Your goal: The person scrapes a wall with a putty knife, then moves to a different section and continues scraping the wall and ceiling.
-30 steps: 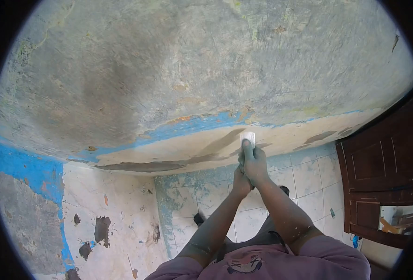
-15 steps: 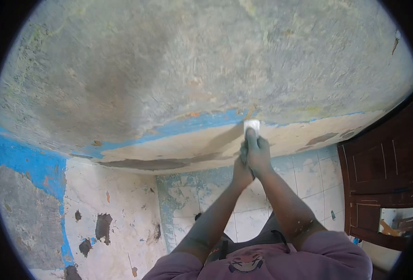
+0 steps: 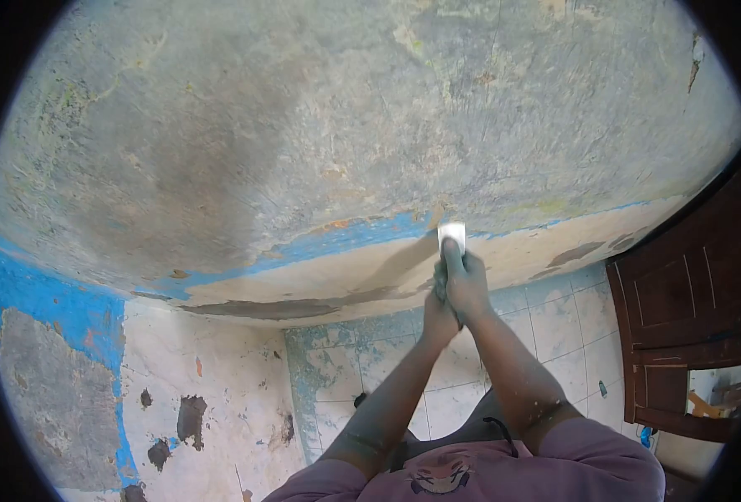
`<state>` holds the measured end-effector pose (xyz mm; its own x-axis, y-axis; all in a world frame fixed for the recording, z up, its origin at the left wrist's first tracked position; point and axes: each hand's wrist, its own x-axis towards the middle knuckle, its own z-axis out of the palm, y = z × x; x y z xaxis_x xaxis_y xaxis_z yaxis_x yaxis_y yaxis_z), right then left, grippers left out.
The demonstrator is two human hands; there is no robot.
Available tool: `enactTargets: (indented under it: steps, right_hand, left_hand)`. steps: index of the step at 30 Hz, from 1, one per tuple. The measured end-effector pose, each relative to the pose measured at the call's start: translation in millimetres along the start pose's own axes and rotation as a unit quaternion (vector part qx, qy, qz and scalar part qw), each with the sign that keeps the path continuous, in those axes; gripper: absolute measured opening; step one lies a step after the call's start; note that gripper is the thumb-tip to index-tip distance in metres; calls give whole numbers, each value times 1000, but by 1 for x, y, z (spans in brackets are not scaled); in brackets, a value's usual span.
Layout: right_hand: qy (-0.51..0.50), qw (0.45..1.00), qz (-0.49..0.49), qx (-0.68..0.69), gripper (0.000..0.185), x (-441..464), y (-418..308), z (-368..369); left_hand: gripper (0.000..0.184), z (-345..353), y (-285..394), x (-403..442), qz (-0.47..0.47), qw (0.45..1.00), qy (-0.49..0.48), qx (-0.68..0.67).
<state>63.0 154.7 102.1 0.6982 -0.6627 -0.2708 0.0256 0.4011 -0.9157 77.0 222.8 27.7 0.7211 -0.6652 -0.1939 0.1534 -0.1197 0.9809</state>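
My right hand (image 3: 466, 283) is wrapped around a paint scraper, its thumb lying along the base of the bright metal blade (image 3: 452, 233). Just below and to the left, my left hand (image 3: 439, 311) is closed around the same tool's lower end; the handle is mostly hidden by fingers. The blade's edge is at the wall, by the right end of a wide strip of blue paint (image 3: 345, 238). Above that strip the wall (image 3: 370, 125) is rough bare grey, and below it runs a cream band (image 3: 304, 272) with a dark grey patch.
On the left, a side wall (image 3: 237, 368) carries flaking white and blue paint with dark holes. Pale floor tiles (image 3: 462, 368) lie below, smeared with blue-grey dust. A dark brown wooden door (image 3: 680, 309) stands at the right.
The view has tilted, so the wall sits lower in the picture. Against the wall, the blade has shifted slightly to the right; both hands keep their grip.
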Motion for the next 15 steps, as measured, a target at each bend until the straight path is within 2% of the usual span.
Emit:
enactTargets:
  steps: [1,3,4,6,7,8,9,11,15]
  right_hand:
    - [1,1000,7,-2,38,2,-1,1]
    - [-11,999,-25,34,37,3,-1,0]
    - [4,1000,-15,-7,38,0,1,-5]
    - [11,1000,-3,-2,38,-6,13,-11]
    - [16,1000,9,2,39,-4,13,-11]
    - [4,999,-24,-38,40,1,11,-10]
    - [6,999,-21,-40,40,4,8,-7]
    - [-3,999,-22,-32,42,7,1,-2]
    - [26,997,-20,-69,41,-6,10,-10]
  left_hand:
    - [41,1,-2,3,-7,1000,2,-1]
    - [44,3,-4,3,-67,976,-32,-205]
    - [39,4,-15,4,-12,992,-24,-122]
    - [37,11,-33,-7,14,994,-19,-108]
    - [35,13,-11,-7,42,994,-12,-96]
    - [35,15,11,-10,-61,991,-7,-117]
    - [35,15,5,-2,-64,991,-8,-119]
    - [32,14,-16,6,-18,949,-7,-316]
    - [34,25,-12,-11,4,971,28,-239]
